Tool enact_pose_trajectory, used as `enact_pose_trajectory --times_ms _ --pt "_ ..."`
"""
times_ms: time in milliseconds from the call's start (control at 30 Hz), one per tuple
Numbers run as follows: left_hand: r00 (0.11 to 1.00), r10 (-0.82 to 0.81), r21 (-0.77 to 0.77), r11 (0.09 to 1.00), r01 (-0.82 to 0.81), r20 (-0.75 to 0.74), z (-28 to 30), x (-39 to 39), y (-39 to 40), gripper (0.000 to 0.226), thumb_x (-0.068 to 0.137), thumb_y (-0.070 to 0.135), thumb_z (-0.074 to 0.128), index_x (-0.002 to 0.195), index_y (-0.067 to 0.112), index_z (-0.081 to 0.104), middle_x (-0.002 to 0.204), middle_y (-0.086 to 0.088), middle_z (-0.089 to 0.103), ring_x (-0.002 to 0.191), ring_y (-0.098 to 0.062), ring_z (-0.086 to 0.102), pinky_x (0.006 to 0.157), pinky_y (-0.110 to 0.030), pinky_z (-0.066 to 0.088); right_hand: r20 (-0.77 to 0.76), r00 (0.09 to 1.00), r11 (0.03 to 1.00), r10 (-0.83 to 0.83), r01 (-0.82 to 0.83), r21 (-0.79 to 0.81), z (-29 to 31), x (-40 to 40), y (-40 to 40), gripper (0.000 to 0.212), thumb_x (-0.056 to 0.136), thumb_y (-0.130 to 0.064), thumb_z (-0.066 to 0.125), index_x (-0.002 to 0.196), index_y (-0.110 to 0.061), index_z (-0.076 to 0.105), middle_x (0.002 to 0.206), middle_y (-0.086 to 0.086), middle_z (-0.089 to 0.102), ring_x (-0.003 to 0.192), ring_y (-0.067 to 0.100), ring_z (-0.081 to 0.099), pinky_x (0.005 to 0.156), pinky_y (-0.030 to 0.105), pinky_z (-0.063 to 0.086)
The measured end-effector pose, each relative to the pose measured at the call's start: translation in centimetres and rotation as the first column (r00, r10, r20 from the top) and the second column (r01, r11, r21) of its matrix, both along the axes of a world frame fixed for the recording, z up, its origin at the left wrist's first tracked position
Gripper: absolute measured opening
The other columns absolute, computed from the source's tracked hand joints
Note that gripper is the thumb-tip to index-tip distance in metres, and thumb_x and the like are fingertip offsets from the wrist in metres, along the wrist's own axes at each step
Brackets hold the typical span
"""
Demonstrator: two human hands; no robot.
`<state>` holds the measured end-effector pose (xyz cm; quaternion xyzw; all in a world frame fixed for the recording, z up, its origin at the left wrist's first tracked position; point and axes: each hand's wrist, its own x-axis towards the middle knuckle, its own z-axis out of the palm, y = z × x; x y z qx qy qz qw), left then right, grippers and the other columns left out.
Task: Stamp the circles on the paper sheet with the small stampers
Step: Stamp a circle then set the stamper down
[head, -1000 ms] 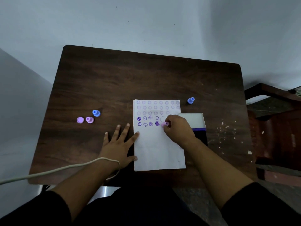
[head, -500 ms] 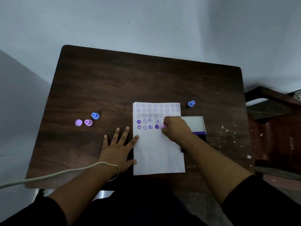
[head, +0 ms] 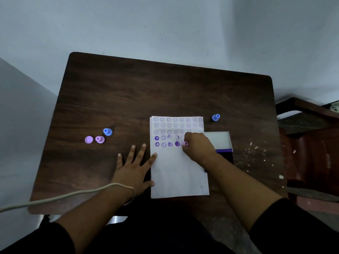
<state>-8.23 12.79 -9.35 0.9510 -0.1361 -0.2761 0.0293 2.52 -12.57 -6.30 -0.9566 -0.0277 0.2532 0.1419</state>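
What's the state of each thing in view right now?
paper sheet: flat on table, two nearest circle rows partly stamped
pink stamper: pinched in right hand, on the sheet
left hand: flat, fingers spread, touching the sheet's edge
ink pad box: open
blue stamper: standing, unused
blue stamper by pink pieces: standing, unused
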Motion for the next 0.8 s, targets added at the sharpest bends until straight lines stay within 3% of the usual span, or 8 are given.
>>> enact_pose_trajectory --times_ms 100,200,300,400,533,633,700,800 --pt "1.000 0.003 -0.001 1.000 -0.003 -0.004 0.3 0.0 0.0 0.105 0.081 0.080 0.052 0.152 0.053 -0.020 0.167 0.001 -0.030 0.154 -0.035 -0.019 0.117 -0.071 0.006 -0.003 1.000 1.000 0.016 -0.016 -0.026 0.2 -0.1 0.2 0.009 0.096 -0.023 0.057 0.090 -0.017 0.055 0.081 0.000 0.053 0.078 0.019 0.055 0.065 0.028 0.039" --pt "1.000 -0.001 0.007 1.000 0.001 -0.006 0.5 0.1 -0.1 0.104 0.081 0.080 0.051 0.152 0.053 -0.020 0.166 0.001 -0.030 0.155 -0.035 -0.018 0.117 -0.071 0.007 0.010 1.000 1.000 0.007 -0.007 -0.025 0.3 -0.5 0.2 0.011 0.098 -0.025 0.056 0.090 -0.018 0.053 0.082 0.000 0.055 0.076 0.018 0.055 0.064 0.029 0.039" --pt "1.000 0.003 0.010 1.000 -0.002 -0.015 0.5 0.1 -0.2 0.104 0.081 0.080 0.053 0.153 0.054 -0.017 0.166 0.002 -0.030 0.155 -0.035 -0.018 0.118 -0.071 0.007 0.052 0.996 0.997 -0.072 0.071 0.029 0.5 -1.2 -0.2 0.018 0.097 -0.030 0.058 0.089 -0.013 0.060 0.080 0.002 0.061 0.076 0.020 0.057 0.063 0.031 0.043" --pt "1.000 0.005 0.010 1.000 -0.005 -0.015 0.4 0.2 -0.1 0.104 0.080 0.080 0.053 0.153 0.054 -0.018 0.167 0.002 -0.029 0.155 -0.035 -0.018 0.117 -0.071 0.007 0.063 0.983 0.982 -0.172 0.166 0.089 1.5 -1.2 -1.7 0.020 0.097 -0.036 0.060 0.093 -0.018 0.068 0.085 0.000 0.067 0.080 0.017 0.062 0.073 0.034 0.052" --pt "1.000 0.005 0.017 1.000 -0.005 -0.017 0.1 0.1 0.1 0.105 0.080 0.082 0.051 0.150 0.055 -0.022 0.166 0.002 -0.031 0.155 -0.035 -0.018 0.117 -0.071 0.007 0.125 0.963 0.966 -0.239 0.223 0.131 3.1 0.0 -4.7 0.023 0.098 -0.029 0.058 0.092 -0.014 0.075 0.089 0.002 0.073 0.083 0.017 0.066 0.081 0.038 0.056" --pt "1.000 0.006 0.016 1.000 -0.006 -0.014 0.0 0.1 0.0 0.106 0.079 0.082 0.051 0.149 0.056 -0.023 0.166 0.002 -0.031 0.154 -0.035 -0.019 0.117 -0.071 0.007 0.184 0.944 0.959 -0.273 0.252 0.129 4.4 1.5 -6.6 0.020 0.099 -0.028 0.062 0.099 -0.016 0.079 0.095 0.003 0.073 0.083 0.016 0.065 0.081 0.033 0.055" --pt "1.000 0.003 0.018 1.000 -0.002 -0.015 0.0 0.2 -0.1 0.106 0.079 0.082 0.051 0.148 0.056 -0.025 0.166 0.002 -0.032 0.154 -0.035 -0.019 0.117 -0.071 0.008 0.249 0.929 0.960 -0.274 0.247 0.133 4.9 2.8 -7.3 0.020 0.098 -0.027 0.063 0.099 -0.013 0.077 0.095 0.008 0.070 0.083 0.021 0.064 0.081 0.035 0.055" --pt "1.000 0.003 0.016 1.000 -0.003 -0.020 -0.1 0.3 0.0 0.107 0.079 0.082 0.051 0.148 0.056 -0.026 0.165 0.002 -0.032 0.154 -0.035 -0.020 0.117 -0.071 0.008 0.288 0.915 0.956 -0.283 0.245 0.160 5.7 4.5 -7.8 0.020 0.098 -0.033 0.066 0.109 -0.017 0.073 0.100 0.002 0.068 0.089 0.017 0.064 0.085 0.035 0.055"
